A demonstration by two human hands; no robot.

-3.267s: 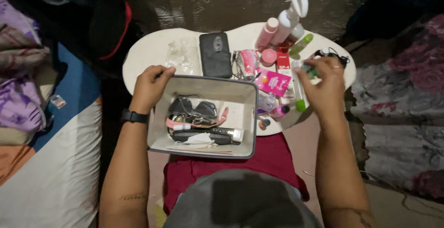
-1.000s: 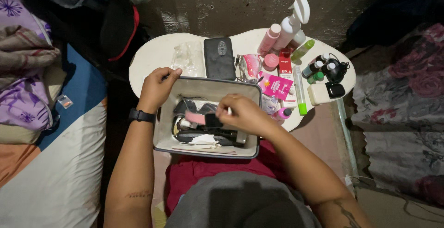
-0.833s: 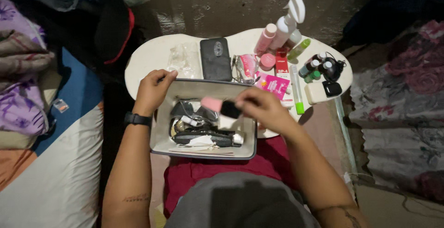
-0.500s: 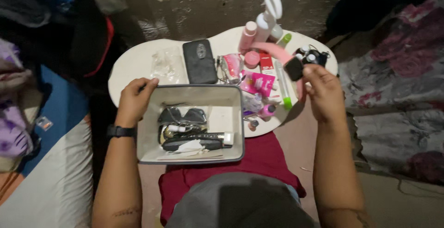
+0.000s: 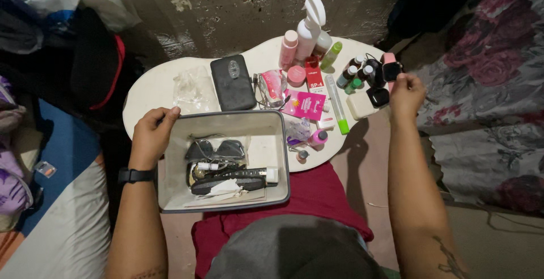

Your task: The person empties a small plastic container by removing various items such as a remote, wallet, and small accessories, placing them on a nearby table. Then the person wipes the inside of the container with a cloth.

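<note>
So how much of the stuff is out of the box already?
Lots already sits on the white table: bottles, tubes and a black case. The right hand holds a pink-strapped watch at the table's far edge, while the left hand grips the grey box. Sunglasses and a few other bits remain inside.

Box [image 5: 226,121] before table [image 5: 153,86]; bottles [image 5: 309,27] behind, wallet [image 5: 232,83] between.

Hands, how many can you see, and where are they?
2. The left hand grips the rim of the grey box. The right hand holds a pink-strapped watch at the table's far right edge.
</note>
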